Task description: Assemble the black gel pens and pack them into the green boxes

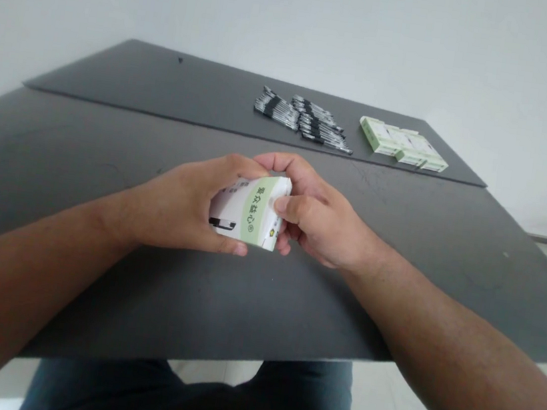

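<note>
A small white and light-green pen box (253,214), printed with Chinese characters and a picture of a pen, is held tilted above the dark table between both hands. My left hand (188,200) is closed around the box's left part, with its fingers and thumb along opposite edges. At the right end, my right hand (317,217) grips the box, its thumb pressing on the end near the flap and its other fingers behind. That end looks closed. What is inside the box is hidden.
Two groups of black-and-clear pens, a left one (277,108) and a right one (320,124), lie on the raised far panel (143,80). Several similar boxes (402,143) sit together to their right. A tiny dark bit (180,59) lies at the far left. The table's front edge is near my legs.
</note>
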`<state>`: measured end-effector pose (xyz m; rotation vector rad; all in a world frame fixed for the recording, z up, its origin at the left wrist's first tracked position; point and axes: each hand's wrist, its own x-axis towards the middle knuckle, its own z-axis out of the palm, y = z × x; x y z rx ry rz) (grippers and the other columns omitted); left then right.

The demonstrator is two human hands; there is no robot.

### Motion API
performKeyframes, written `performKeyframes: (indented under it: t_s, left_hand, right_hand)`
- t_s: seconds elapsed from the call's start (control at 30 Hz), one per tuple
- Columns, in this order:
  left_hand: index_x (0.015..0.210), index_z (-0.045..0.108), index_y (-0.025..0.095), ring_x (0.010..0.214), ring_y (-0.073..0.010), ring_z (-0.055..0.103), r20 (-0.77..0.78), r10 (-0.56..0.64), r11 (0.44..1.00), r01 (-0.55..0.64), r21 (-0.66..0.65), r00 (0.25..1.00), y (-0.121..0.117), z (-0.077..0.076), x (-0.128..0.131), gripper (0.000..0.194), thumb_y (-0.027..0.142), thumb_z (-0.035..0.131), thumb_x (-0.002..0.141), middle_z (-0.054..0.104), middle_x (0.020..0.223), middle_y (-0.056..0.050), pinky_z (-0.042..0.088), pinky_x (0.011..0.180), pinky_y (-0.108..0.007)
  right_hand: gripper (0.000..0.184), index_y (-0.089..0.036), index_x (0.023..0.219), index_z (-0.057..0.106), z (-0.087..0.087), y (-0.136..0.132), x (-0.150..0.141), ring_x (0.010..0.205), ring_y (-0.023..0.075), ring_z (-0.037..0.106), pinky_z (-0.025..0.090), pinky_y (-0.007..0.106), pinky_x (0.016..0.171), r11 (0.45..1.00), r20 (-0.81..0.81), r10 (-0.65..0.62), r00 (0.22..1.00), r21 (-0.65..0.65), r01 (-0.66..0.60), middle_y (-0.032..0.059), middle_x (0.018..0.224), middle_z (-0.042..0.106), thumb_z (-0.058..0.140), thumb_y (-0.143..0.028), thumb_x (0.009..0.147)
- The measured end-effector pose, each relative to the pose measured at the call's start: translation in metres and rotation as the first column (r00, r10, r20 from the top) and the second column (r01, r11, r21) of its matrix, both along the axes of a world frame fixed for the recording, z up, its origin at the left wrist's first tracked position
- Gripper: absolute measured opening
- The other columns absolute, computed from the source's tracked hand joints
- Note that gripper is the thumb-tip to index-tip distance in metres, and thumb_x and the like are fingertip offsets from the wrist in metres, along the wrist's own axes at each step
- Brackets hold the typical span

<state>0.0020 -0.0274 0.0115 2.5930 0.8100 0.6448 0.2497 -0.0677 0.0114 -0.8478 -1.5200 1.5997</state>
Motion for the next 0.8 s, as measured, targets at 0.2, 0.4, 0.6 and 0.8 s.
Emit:
performKeyframes:
  t_s: [0.2, 0.4, 0.6, 0.8]
  left_hand:
    - [0.151, 0.054, 0.026, 0.122, -0.0282, 0.074, -0.033, -0.03, 0.998, 0.028, -0.054, 0.999, -0.0054, 0.0043, -0.0057, 0.076, 0.044, 0.09, 0.086, 0.07, 0.147, -0.009, 0.062, 0.1, -0.039]
    - [0.149, 0.052, 0.027, 0.126, -0.0292, 0.072, -0.015, -0.055, 0.991, 0.053, -0.119, 0.998, -0.0051, 0.0037, -0.0073, 0.08, 0.045, 0.094, 0.084, 0.07, 0.146, -0.007, 0.059, 0.104, -0.04]
    - [0.146, 0.051, 0.028, 0.128, -0.0305, 0.072, 0.047, -0.093, 0.976, 0.101, -0.194, 0.995, -0.0024, 0.0029, -0.0073, 0.079, 0.043, 0.096, 0.082, 0.07, 0.145, -0.007, 0.06, 0.108, -0.044]
    - [0.144, 0.048, 0.032, 0.133, -0.0313, 0.07, 0.069, -0.114, 0.968, 0.126, -0.215, 0.991, -0.0018, 0.0055, -0.0067, 0.078, 0.036, 0.095, 0.083, 0.069, 0.147, -0.007, 0.059, 0.112, -0.049]
  right_hand:
    - [0.058, -0.027, 0.15, 0.054, 0.0005, -0.0025, -0.0015, 0.055, 0.0126, 0.062, 0.054, 0.021, 0.045, 1.0, 0.009, -0.01, 1.0, -0.006, 0.01, -0.0044, 0.084, 0.068, 0.074, -0.043, 0.097]
    - [0.045, -0.025, 0.14, 0.061, 0.0071, -0.0041, -0.0049, 0.054, 0.0124, 0.059, 0.052, 0.021, 0.043, 0.999, 0.016, -0.025, 1.0, -0.032, 0.025, -0.0033, 0.08, 0.068, 0.071, -0.041, 0.099]
    - [0.05, -0.023, 0.145, 0.057, 0.0059, -0.0029, -0.0059, 0.048, 0.0103, 0.057, 0.051, 0.019, 0.043, 0.997, -0.033, -0.001, 0.999, -0.071, -0.002, -0.0066, 0.074, 0.066, 0.072, -0.043, 0.102]
    - [0.063, -0.024, 0.149, 0.055, 0.0037, -0.0018, -0.0061, 0.048, 0.0116, 0.06, 0.052, 0.019, 0.042, 0.996, -0.071, 0.022, 0.997, -0.088, -0.028, -0.0098, 0.068, 0.064, 0.082, -0.05, 0.098]
